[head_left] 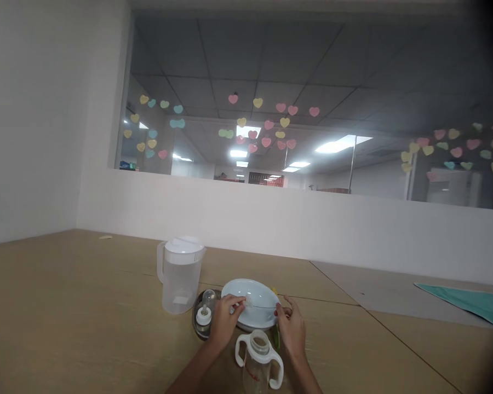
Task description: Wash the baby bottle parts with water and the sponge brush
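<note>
Over a white oval basin (238, 285), my left hand (227, 317) pinches a small translucent piece (247, 301), too small to identify surely. On the basin's right side, my right hand (291, 324) is closed in a pinch on a thin, dark, wire-like rod (266, 307), whose far end points at that piece. Between my forearms stands an uncapped clear baby bottle (255, 368) with two white handles. Left of my left hand, a small bottle with a white collar and a teat (204, 317) stands in a round metal dish (196, 327).
A translucent lidded pitcher (181, 284) stands to the left of the dish. Something yellow-green (276, 336) lies partly hidden beside my right hand. A teal cloth (472, 303) lies at the far right. Behind the wooden table (86, 317) rises a white wall with a window.
</note>
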The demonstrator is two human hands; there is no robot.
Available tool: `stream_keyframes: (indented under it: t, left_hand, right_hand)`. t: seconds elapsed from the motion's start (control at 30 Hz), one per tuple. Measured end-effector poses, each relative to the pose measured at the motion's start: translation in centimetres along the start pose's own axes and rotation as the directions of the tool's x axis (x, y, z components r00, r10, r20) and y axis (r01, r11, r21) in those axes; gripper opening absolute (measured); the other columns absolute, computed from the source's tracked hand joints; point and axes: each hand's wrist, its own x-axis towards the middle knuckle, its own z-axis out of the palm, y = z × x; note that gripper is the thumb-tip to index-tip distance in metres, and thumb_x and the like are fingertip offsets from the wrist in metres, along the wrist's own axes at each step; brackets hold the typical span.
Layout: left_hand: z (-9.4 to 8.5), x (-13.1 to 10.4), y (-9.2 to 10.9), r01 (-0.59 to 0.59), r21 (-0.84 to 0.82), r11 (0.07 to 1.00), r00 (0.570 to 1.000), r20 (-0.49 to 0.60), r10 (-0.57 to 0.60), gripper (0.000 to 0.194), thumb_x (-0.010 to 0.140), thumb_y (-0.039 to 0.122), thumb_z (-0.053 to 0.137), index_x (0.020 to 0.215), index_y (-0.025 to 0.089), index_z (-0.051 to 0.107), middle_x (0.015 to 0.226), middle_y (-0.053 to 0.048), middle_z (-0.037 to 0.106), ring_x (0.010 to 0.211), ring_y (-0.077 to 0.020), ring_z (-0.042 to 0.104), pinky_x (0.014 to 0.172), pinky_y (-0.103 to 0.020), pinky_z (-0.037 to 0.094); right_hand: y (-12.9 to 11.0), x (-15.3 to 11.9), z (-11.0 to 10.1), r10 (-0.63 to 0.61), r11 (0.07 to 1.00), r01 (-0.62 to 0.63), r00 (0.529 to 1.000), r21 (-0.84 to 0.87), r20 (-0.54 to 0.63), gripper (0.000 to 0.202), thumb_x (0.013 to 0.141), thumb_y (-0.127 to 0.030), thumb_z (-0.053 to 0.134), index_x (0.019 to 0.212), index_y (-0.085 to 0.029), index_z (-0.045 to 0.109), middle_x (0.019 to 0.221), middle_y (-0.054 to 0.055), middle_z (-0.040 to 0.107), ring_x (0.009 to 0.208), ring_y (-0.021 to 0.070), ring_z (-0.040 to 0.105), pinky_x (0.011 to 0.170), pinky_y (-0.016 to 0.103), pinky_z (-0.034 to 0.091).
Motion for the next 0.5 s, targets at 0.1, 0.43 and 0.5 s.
stream_keyframes:
  t: [0.1,0.43,0.5]
  left_hand:
    - [-1.1,0.8,0.6,-0.065,0.151,0.986,0.997,0.053,0.058,0.022,0.083,0.03,0.054,0.09,0.028,0.074,0.09,-0.005,0.07,0.089,-0.0234,0.056,0.086,-0.036,0.038]
    - [0.6,3.5,0.2,0.075,0.043,0.996,0.958,0.273,-0.084,0.018,0.057,0.016,0.069,0.041,0.023,0.064,0.049,-0.005,0.062,0.066,-0.0237,0.058,0.08,-0.037,0.042]
    - [1.4,4.1,0.1,0.135,-0.026,0.991,0.958,0.26,-0.124,0.013,0.053,0.018,0.071,0.043,0.021,0.064,0.049,-0.003,0.063,0.062,-0.0218,0.058,0.075,-0.035,0.045]
  right_hand:
    - [0.1,-0.2,-0.2,-0.033,0.999,0.033,0.999,-0.033,0.012,0.043,0.075,-0.046,0.044,0.099,-0.016,0.062,0.069,0.006,0.069,0.061,0.0221,0.064,0.057,0.03,0.046]
    - [-0.9,-1.0,-0.6,-0.113,0.931,0.124,0.992,-0.343,0.05,0.033,0.081,-0.035,0.036,0.093,-0.021,0.064,0.082,0.008,0.072,0.071,0.0228,0.067,0.059,0.03,0.044]
    - [-0.8,-1.0,-0.6,-0.137,0.917,0.15,0.989,-0.369,0.062,0.034,0.082,-0.035,0.036,0.092,-0.021,0.064,0.083,0.008,0.072,0.069,0.0224,0.066,0.059,0.03,0.044]
